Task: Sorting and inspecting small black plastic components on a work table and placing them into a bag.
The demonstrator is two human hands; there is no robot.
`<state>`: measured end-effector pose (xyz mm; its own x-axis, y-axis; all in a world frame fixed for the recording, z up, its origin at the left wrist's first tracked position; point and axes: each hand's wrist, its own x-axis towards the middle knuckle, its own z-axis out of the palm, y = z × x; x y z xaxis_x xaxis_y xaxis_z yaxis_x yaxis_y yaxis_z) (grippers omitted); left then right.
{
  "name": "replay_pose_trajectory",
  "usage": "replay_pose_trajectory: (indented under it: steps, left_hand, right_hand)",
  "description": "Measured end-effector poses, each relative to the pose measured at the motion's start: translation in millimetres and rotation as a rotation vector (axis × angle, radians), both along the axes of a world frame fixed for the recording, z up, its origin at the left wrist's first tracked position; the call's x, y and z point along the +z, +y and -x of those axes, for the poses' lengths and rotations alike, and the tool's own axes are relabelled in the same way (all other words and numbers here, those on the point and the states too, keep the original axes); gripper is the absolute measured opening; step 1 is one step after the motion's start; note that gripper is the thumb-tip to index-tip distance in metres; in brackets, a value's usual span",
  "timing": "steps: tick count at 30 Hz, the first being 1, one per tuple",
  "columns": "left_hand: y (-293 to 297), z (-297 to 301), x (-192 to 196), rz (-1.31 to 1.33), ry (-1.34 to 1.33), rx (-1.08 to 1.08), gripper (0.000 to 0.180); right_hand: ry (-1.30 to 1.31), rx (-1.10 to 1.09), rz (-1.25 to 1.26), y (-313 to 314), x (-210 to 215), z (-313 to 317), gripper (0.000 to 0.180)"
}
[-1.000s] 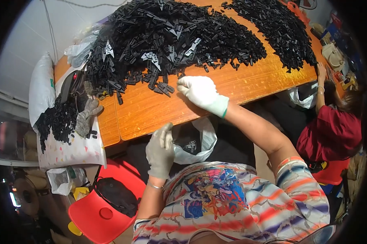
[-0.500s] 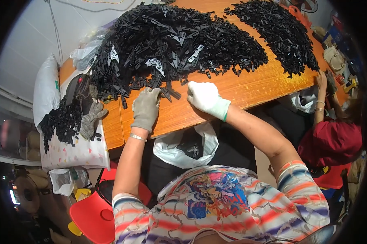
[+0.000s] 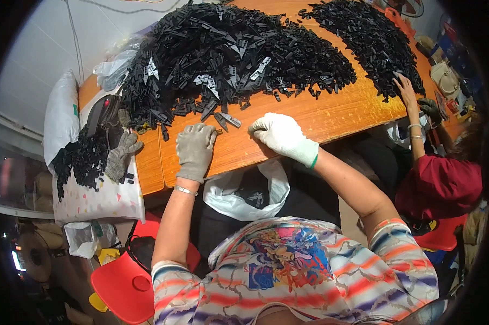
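Observation:
My left hand, in a grey glove, is closed near the table's front edge. A small black plastic piece pokes out by its thumb. Across from it my right hand, in a white glove, is pinched shut over the wooden table; whatever its fingers hold is hidden. Just beyond the hands lie a few loose, pointed black plastic parts. Behind them rises a big heap of similar black parts. A white plastic bag hangs open below the edge, with some parts inside.
A second black heap lies at the far right, where a co-worker's hand reaches in. On the left are a smaller pile of black pieces, a spare grey glove and a white sack. A red chair stands lower left.
Both my hands have drawn slightly back toward me, away from the heap. Loose parts near my left hand have shifted. The co-worker's hand has moved left to the second heap.

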<state>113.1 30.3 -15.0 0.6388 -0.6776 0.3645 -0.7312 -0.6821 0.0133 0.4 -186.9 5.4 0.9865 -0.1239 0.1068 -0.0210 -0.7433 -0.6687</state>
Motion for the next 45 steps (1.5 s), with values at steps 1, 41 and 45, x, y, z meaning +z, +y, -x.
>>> replay_pose_trajectory:
  steps: [1,41,45]
  left_hand:
    - [1.6,0.3,-0.4,0.005,0.008,-0.007,0.012]
    - [-10.5,98.1,29.9,1.162,1.107,0.077,0.014]
    - [-14.6,99.2,25.9,1.028,0.854,0.077,0.014]
  right_hand:
    - [0.006,-0.005,-0.054,2.4,1.1,0.8,0.018]
    - [-0.102,-0.030,-0.391,71.9,32.1,16.2,0.026]
    - [-0.359,0.068,0.135,66.1,17.7,9.7,0.013]
